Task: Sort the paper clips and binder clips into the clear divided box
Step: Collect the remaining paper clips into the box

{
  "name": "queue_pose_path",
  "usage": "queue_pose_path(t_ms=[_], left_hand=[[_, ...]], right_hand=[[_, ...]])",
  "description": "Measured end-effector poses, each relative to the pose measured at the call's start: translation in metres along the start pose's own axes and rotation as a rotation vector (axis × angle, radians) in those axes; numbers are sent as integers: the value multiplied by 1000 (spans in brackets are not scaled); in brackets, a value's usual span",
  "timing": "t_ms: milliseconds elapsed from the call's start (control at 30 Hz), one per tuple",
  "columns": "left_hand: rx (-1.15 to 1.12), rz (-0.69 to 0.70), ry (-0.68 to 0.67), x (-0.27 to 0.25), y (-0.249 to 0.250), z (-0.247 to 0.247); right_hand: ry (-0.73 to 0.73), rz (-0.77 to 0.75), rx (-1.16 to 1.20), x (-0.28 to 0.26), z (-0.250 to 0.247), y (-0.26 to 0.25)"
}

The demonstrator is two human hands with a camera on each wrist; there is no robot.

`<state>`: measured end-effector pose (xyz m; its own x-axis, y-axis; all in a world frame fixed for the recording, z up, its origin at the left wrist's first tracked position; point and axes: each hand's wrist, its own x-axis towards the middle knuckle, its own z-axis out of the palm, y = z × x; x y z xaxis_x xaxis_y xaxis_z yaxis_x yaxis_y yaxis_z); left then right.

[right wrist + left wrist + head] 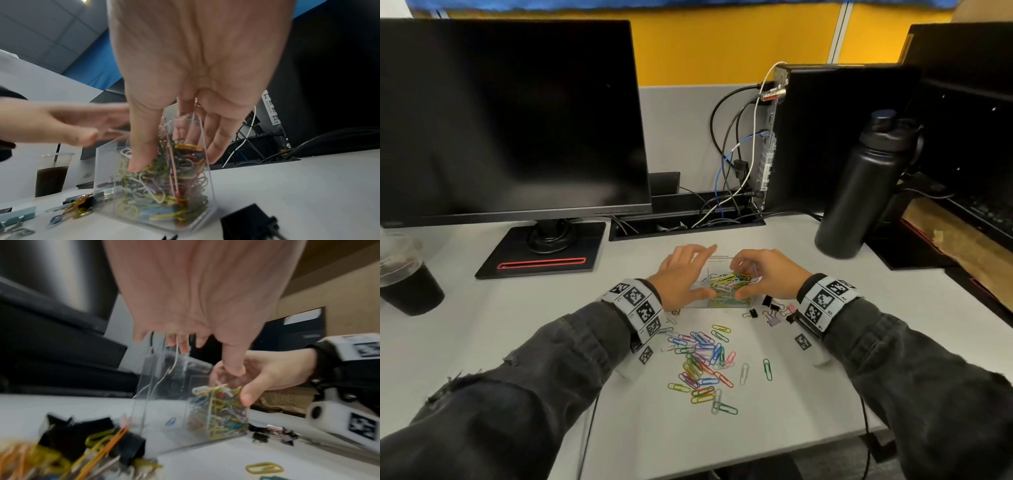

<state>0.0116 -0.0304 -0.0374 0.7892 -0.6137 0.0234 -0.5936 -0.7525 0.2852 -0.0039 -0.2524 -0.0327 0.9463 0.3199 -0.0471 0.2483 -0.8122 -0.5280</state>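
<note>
The right hand (pixel 774 277) clamps the clear box (pixel 160 402) holding paper clips (pixel 726 284). The left hand (pixel 678 277) rests open against it.

Head view: bright, even overhead light; faint soft shadows on the desk (pixel 482 329) under the sleeves, nearer than the clear box (pixel 705 274); sharp at the box, straight lines bowed toward the frame edges; dull grey sheen on the monitor (pixel 510 113) behind and left of the box. Left wrist view: dimmer, motion-smeared throughout; left hand (pixel 195 288) above the box soft, binder clips (pixel 92 443) nearer than it blurred. Right wrist view: box walls streaked, thin glints along their edges; right hand (pixel 195 48) soft; cup (pixel 52 175) left of the box clearer.
</note>
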Motion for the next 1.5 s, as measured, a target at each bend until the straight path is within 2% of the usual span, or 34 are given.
queue_pose_path(t_ms=[100, 133, 167, 267, 300, 467, 600, 900, 1300, 1500], left_hand=[[54, 96, 206, -27, 22, -12], [63, 112, 201, -38, 30, -15], [70, 109, 141, -50, 37, -17], [75, 25, -179, -79, 49, -4], [101, 8, -247, -84, 51, 2], [227, -46, -367, -89, 60, 24], [171, -110, -340, -77, 54, 25], [71, -102, -248, -57, 52, 17], [215, -93, -333, -44, 55, 23], [49, -81, -248, -46, 44, 22]], right_hand=[[6, -10, 6, 1, 2, 3], [12, -12, 16, 1, 3, 5], [19, -16, 25, 1, 4, 6], [20, -12, 46, 1, 5, 7], [17, -12, 49, 1, 5, 7], [11, -14, 48, 1, 4, 8], [11, -14, 43, 1, 6, 10], [8, -31, 56, 0, 11, 11], [-42, 33, 7, -10, 4, 9], [-20, 25, 21, -16, 10, 18]])
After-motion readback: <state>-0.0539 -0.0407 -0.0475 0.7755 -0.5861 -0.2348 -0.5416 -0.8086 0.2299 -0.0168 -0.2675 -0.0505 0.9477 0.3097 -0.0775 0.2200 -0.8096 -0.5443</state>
